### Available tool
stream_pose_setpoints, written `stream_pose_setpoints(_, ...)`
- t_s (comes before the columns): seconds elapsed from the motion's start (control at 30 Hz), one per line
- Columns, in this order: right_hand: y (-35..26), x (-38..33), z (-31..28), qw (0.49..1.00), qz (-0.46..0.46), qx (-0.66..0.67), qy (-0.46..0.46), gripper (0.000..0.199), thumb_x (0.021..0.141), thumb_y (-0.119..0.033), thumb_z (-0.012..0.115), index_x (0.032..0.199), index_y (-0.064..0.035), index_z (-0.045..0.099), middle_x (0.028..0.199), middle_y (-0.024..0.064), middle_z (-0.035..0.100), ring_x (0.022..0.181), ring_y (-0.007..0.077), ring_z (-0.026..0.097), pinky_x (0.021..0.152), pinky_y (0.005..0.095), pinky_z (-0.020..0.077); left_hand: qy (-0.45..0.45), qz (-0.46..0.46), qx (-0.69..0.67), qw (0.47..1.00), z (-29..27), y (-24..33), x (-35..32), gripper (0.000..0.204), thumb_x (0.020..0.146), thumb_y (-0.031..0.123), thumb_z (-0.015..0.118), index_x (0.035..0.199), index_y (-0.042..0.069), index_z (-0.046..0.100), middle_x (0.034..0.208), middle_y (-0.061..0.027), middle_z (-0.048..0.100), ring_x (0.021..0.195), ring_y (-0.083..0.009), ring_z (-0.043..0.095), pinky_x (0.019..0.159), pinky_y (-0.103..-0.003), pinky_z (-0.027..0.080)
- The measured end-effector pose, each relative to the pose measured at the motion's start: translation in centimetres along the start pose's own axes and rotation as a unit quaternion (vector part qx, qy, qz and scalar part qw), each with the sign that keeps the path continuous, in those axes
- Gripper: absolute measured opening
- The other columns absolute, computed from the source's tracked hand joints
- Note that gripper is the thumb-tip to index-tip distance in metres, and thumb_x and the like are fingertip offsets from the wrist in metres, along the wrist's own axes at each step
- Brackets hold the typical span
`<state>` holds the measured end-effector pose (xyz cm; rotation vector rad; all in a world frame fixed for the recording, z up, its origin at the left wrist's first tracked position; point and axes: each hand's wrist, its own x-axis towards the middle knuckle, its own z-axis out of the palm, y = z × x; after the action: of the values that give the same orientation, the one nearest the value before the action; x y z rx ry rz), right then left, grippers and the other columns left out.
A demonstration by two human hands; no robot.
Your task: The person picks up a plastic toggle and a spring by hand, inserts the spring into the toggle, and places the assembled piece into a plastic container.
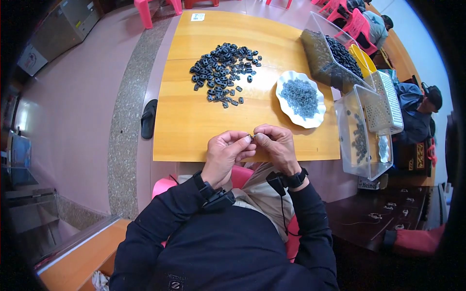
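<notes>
Assembly step: left hand (pixel 224 149) and right hand (pixel 274 143) pinch small dark part (pixel 251 137) between fingertips, above near edge of worktop (pixel 184 126). Next move likely needs fine alignment; black pieces pile (pixel 224 72) well ahead.

Glossy yellow varnished wooden surface (pixel 204 126) under the hands, matt black plastic bits (pixel 223 72) piled beyond them, shiny white scalloped ceramic dish (pixel 310 119) to their right.

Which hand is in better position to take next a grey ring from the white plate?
Probably the right hand. The white plate of grey rings lies on its side of the table; the left hand would have to cross over. Both pinch a small part.
</notes>
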<state>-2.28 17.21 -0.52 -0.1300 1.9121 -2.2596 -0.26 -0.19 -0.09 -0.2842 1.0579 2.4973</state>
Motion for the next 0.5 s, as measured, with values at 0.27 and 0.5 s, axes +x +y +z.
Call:
stream_pose_setpoints(0.27,0.26,-0.05,0.17,1.000,0.018,0.002,0.008,0.010,0.087,-0.006,0.066,0.095,0.0005,0.068,0.087,0.0011,0.066,0.077,0.0061,0.058,0.070,0.0203,0.0483,0.012,0.015,-0.023,1.000,0.05,-0.11,0.27,0.015,0.088,0.003,0.062,0.102,-0.004,0.060,0.089,-0.0105,0.066,0.076,-0.0140,0.067,0.068,-0.022,0.057)
stream_pose_setpoints(0.5,0.26,0.07,-0.06,0.997,-0.022,-0.075,-0.026,0.011,0.089,-0.005,0.063,0.096,0.0022,0.067,0.089,0.0020,0.066,0.079,0.0069,0.058,0.071,0.0206,0.0481,0.010,0.014,-0.017,1.000,-0.02,-0.16,0.34,0.014,0.088,0.002,0.062,0.101,-0.004,0.060,0.088,-0.0102,0.066,0.075,-0.0141,0.067,0.069,-0.022,0.057)
